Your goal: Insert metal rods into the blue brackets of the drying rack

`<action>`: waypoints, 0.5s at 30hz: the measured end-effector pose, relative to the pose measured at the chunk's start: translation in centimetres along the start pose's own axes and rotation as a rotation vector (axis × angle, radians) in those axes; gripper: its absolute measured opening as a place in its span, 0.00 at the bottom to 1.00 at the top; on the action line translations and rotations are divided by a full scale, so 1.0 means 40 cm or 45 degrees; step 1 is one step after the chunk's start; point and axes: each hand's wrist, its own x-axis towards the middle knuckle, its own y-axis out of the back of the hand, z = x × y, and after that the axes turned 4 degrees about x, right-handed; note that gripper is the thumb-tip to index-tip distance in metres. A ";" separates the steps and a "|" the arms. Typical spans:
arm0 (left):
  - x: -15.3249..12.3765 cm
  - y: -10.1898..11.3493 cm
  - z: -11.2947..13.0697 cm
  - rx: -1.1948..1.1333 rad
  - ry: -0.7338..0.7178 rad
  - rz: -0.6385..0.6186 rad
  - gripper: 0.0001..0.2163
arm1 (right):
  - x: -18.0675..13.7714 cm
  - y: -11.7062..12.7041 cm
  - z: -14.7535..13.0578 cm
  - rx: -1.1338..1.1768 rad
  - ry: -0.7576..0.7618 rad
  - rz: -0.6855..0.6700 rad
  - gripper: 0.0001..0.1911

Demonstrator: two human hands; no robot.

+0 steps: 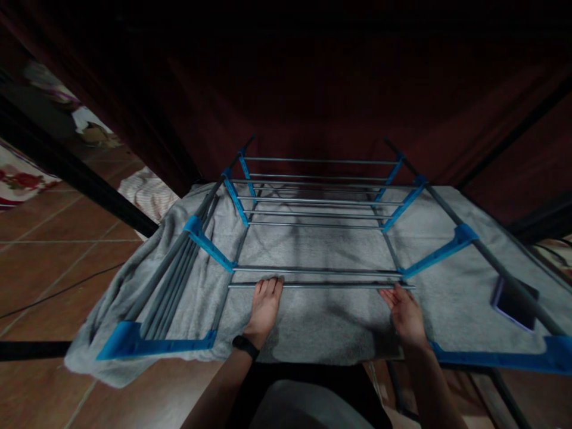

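Note:
A metal rod [330,286] lies crosswise in front of me. My left hand [267,301], with a black band on the wrist, is closed over the rod left of its middle. Close to the rod's right end, my right hand [406,310] holds it between thumb and fingers. The rack frame [485,253] has grey side tubes and blue plastic brackets [440,259]. Just beyond the held rod, another crossbar [313,271] spans two brackets. Several more crossbars [322,201] fill the far brackets. The right tip of the held rod sits near a bracket's lower end; whether it touches cannot be made out.
Several loose grey rods [172,292] lie along the left side tube. A grey blanket [308,333] covers the surface under the frame. A phone [516,304] rests under the right tube. Dark red panels [313,89] stand behind. A cable [67,289] crosses the tiled floor.

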 end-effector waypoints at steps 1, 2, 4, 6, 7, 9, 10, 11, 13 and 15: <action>-0.001 -0.001 0.000 -0.015 0.024 0.009 0.24 | 0.000 0.000 0.000 0.007 -0.002 0.000 0.17; -0.001 -0.001 -0.002 -0.027 0.050 0.018 0.24 | 0.000 0.001 0.001 0.013 -0.005 0.001 0.17; -0.001 -0.002 -0.008 -0.036 0.107 0.039 0.23 | 0.001 0.002 0.001 0.015 -0.010 0.003 0.17; -0.001 0.001 -0.024 -0.034 0.175 0.049 0.22 | 0.003 0.003 0.002 0.014 -0.016 0.007 0.16; -0.002 0.004 -0.035 -0.028 0.210 0.048 0.21 | 0.004 0.004 0.003 0.015 -0.019 0.008 0.16; -0.007 0.011 -0.064 -0.012 0.266 0.046 0.19 | 0.006 0.004 0.005 0.019 -0.023 0.016 0.15; -0.011 0.015 -0.080 -0.003 0.286 0.050 0.18 | 0.007 0.005 0.006 0.023 -0.022 0.019 0.14; -0.016 0.020 -0.097 0.006 0.304 0.063 0.17 | 0.009 0.005 0.007 0.029 -0.017 0.020 0.14; -0.028 0.025 -0.129 0.005 0.338 0.108 0.17 | 0.010 0.005 0.009 0.044 -0.007 0.019 0.14; -0.039 0.025 -0.157 -0.015 0.407 0.170 0.16 | 0.010 0.005 0.010 0.049 -0.002 0.005 0.14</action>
